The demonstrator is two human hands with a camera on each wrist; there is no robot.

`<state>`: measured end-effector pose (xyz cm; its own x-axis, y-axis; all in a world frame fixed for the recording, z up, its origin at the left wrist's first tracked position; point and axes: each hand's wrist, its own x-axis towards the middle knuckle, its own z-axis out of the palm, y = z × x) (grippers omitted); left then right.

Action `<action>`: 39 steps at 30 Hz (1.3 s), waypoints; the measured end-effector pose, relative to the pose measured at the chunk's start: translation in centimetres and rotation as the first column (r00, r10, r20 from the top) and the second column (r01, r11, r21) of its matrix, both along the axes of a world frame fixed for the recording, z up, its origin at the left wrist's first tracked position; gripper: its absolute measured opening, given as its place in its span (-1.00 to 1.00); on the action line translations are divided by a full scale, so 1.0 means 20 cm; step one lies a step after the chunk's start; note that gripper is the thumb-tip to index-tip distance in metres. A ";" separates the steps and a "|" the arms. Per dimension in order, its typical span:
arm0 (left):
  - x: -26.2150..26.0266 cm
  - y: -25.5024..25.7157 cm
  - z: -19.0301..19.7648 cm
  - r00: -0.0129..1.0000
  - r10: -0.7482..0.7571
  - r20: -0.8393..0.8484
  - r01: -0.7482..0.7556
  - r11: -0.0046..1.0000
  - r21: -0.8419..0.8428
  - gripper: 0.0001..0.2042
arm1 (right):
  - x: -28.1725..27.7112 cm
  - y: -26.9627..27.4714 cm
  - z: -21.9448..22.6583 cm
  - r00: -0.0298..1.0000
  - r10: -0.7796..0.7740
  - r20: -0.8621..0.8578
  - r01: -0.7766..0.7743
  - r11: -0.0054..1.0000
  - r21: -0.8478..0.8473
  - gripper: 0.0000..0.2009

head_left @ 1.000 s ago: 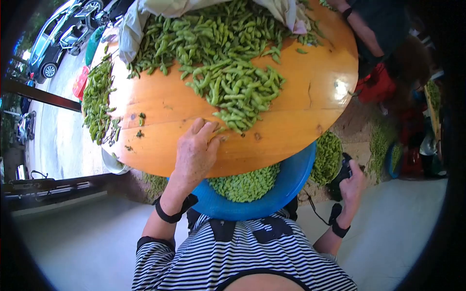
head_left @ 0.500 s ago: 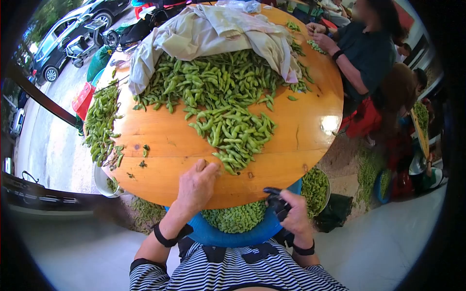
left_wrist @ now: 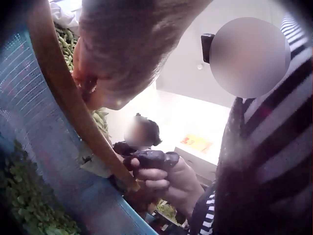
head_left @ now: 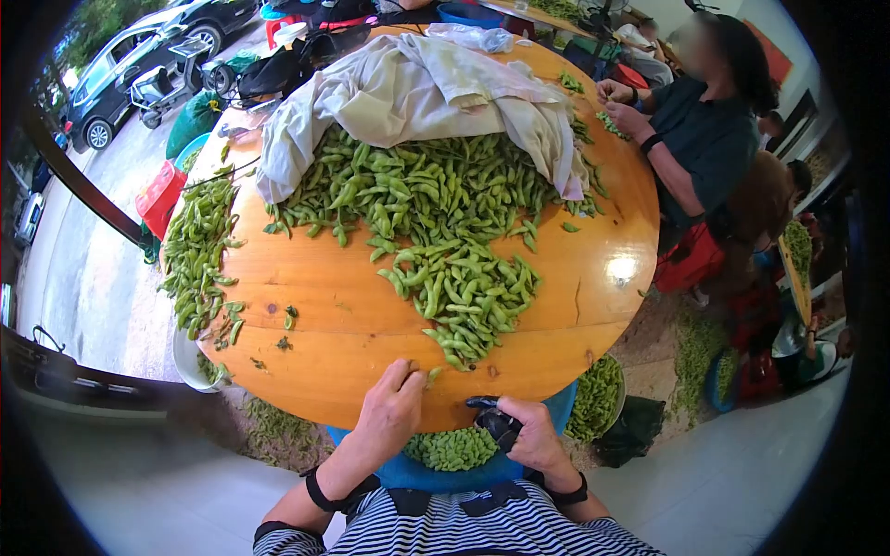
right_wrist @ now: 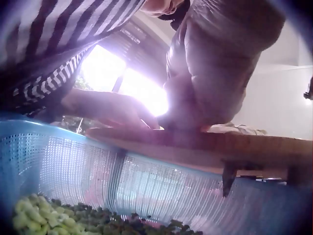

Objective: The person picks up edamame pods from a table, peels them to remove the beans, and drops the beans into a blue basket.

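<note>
Near the table's front edge, my left hand (head_left: 389, 412) pinches a green soybean pod (head_left: 433, 375) at its fingertips, just below the pile of pods (head_left: 464, 306). To its right, my right hand (head_left: 538, 440) is at the table edge over the blue basket (head_left: 399, 474). Black coverings (left_wrist: 151, 159) show on its fingers, which bend loosely with nothing visible between them. Inside the basket lie many shelled green beans (head_left: 452, 448). The left wrist view shows both hands beside the rim of the table; glare washes out the fingertips in the right wrist view.
A pale cloth (head_left: 426, 88) covers the back of the heap on the round wooden table (head_left: 315, 361). More pods (head_left: 199, 259) lie along the left edge. A full basin of pods (head_left: 598, 398) stands right of the basket. Another person (head_left: 714, 139) sits at the right.
My right hand has come up from beside the basin on the right to the table edge, near my left hand. The left hand stays by the pile with the pod. The head view has tilted up.
</note>
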<state>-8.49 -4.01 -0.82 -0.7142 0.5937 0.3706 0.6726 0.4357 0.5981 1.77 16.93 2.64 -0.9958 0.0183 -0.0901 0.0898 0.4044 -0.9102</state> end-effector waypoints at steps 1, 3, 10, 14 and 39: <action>0.00 0.01 0.02 1.000 -0.002 -0.001 0.002 1.000 0.003 -0.71 | 0.00 0.00 -0.01 1.000 -0.002 -0.001 0.002 1.000 0.003 -0.93; 0.02 0.03 0.10 0.964 0.172 0.205 -0.187 0.981 0.059 -0.66 | -0.02 0.00 -0.03 0.999 -0.008 -0.043 0.006 0.999 -0.040 -0.93; -0.02 0.04 0.10 1.000 0.017 -0.017 -0.019 0.993 -0.118 -0.58 | -0.04 0.01 -0.04 1.000 0.001 -0.014 -0.002 0.997 -0.082 -0.90; -0.02 0.03 0.08 0.999 -0.025 0.034 0.028 0.996 -0.084 -0.62 | -0.04 0.03 -0.03 0.999 0.017 0.049 -0.013 0.996 -0.089 -0.82; -0.07 -0.12 0.19 0.636 -0.084 0.767 -0.521 0.687 0.507 -0.92 | -0.05 0.03 0.02 0.978 0.063 0.201 -0.011 0.968 -0.249 -0.75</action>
